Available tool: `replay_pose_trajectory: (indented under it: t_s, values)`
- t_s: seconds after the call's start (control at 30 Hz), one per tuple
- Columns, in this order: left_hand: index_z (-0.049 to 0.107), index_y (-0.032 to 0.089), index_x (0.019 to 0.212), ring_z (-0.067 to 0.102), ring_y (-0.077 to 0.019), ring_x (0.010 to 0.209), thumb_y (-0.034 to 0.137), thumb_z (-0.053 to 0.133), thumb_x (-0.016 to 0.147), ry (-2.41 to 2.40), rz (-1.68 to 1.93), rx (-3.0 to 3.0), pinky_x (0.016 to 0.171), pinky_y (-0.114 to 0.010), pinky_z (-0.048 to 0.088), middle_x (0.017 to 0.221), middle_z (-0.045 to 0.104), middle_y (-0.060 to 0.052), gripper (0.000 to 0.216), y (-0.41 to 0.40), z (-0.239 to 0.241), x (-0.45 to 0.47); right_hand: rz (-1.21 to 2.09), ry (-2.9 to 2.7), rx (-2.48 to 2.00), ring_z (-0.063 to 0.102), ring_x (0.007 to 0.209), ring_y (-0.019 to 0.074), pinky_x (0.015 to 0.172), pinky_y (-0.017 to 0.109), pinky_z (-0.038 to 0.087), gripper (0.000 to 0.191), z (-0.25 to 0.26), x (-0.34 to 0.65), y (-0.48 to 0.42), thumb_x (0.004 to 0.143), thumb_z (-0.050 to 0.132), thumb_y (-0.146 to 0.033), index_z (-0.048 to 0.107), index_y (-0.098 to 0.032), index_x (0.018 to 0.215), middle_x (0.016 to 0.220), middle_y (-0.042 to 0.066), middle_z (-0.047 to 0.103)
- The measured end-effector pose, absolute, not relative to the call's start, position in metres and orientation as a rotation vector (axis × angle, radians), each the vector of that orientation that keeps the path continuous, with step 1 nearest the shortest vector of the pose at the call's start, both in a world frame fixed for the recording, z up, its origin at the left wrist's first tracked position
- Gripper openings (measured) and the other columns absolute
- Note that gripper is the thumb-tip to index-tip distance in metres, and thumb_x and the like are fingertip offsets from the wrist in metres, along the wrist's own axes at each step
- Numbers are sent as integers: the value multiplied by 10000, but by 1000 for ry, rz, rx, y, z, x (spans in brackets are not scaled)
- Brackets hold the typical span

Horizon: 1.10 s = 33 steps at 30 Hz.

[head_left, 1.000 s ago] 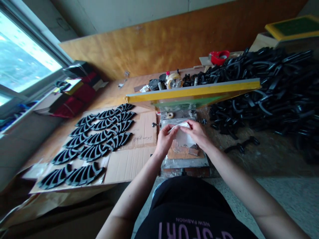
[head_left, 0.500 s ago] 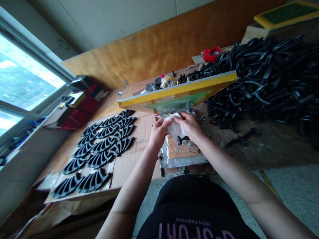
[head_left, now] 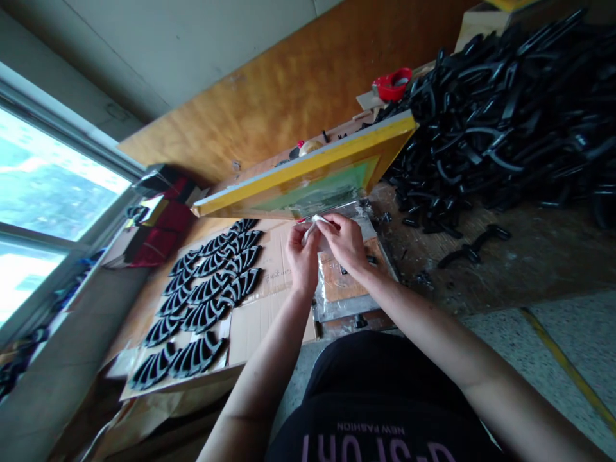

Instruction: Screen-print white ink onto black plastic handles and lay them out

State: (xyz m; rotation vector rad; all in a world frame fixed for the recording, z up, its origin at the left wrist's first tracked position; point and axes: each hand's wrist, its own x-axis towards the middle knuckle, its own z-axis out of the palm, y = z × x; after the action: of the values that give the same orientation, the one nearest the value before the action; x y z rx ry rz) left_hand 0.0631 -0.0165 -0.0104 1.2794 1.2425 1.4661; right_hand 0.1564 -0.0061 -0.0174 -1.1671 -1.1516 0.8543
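Observation:
A white cloth or tissue (head_left: 315, 222), bunched small, is pinched between my two hands. My left hand (head_left: 303, 251) closes its fingers on the near left end. From the other side my right hand (head_left: 342, 239) grips it, thumb and fingers pressed together. Just beyond my fingertips a yellow-framed screen (head_left: 308, 168) with a green mesh stands tilted up. Under my hands lies a wooden board (head_left: 339, 282) on a metal base, with a small dark part partly hidden by my right hand.
Rows of black curved parts (head_left: 206, 308) lie on cardboard (head_left: 269, 314) at the left. A large heap of black parts (head_left: 500, 128) fills the right, with a single black part (head_left: 474, 247) in front. A red tape dispenser (head_left: 392, 85) sits behind. Red boxes (head_left: 166, 224) stand by the window.
The white cloth was spread out between my hands; now it is folded into a small bunch. My hands have come closer together, and the view has shifted slightly.

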Motion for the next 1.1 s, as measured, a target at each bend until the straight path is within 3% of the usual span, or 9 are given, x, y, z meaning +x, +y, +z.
replay_pose_trajectory:
  t_s: [0.17, 0.3, 0.4, 0.57, 0.7, 0.87, 0.97, 1.1]
  values:
    - [640, 228, 998, 628, -172, 856, 285, 606, 799, 1304, 1384, 1448, 729, -278, 507, 923, 685, -23, 209, -25, -11, 68, 913, -1150, -1134, 610, 816, 199, 751, 332, 432, 223, -17, 160, -13, 865, 591, -438, 691, -239, 890, 891, 40, 701]
    - [686, 219, 967, 597, -173, 895, 202, 598, 782, 1426, 1324, 1691, 774, -267, 498, 921, 642, -32, 206, -30, -10, 66, 992, -1139, -1097, 587, 760, 177, 708, 317, 424, 242, -18, 162, -10, 835, 622, -465, 700, -237, 857, 817, 20, 683]
    - [707, 222, 975, 581, -181, 961, 267, 609, 801, 1442, 1310, 1717, 765, -256, 509, 1009, 610, -46, 205, -33, -10, 64, 1071, -1086, -1020, 588, 772, 164, 706, 299, 426, 209, -21, 160, -4, 837, 601, -397, 709, -218, 848, 807, 16, 682]
    - [687, 252, 1130, 597, -199, 1009, 465, 576, 834, 1240, 1339, 1503, 700, -260, 546, 1193, 600, -64, 381, -31, -12, 57, 1172, -1009, -932, 576, 756, 154, 668, 278, 423, 234, -26, 159, 4, 839, 566, -368, 727, -203, 883, 767, 10, 665]
    - [686, 252, 1090, 639, -173, 901, 611, 416, 885, 1202, 1425, 1296, 643, -243, 517, 1053, 674, -66, 494, -23, -13, 57, 1229, -1002, -851, 579, 718, 149, 635, 272, 427, 220, -27, 162, 6, 817, 594, -380, 703, -199, 876, 771, 9, 665]
    - [702, 230, 976, 617, -96, 720, 448, 703, 778, 1205, 1491, 1236, 649, -201, 465, 862, 690, 3, 295, -11, -13, 61, 1219, -1057, -826, 583, 723, 133, 632, 250, 421, 181, -27, 166, 7, 802, 618, -378, 633, -202, 840, 774, -3, 659]
    - [708, 181, 805, 568, -68, 618, 378, 769, 718, 1172, 1528, 1173, 608, -188, 428, 723, 663, 22, 223, -5, -12, 62, 1230, -1111, -819, 571, 701, 128, 618, 248, 409, 182, -28, 170, 9, 797, 616, -372, 609, -193, 829, 765, -5, 646]
    - [697, 172, 745, 588, -77, 638, 328, 808, 661, 1116, 1522, 1082, 641, -196, 439, 714, 676, 24, 209, 1, -11, 64, 1174, -1196, -840, 569, 725, 137, 607, 250, 395, 225, -30, 175, 12, 797, 630, -416, 608, -194, 825, 778, 1, 645]
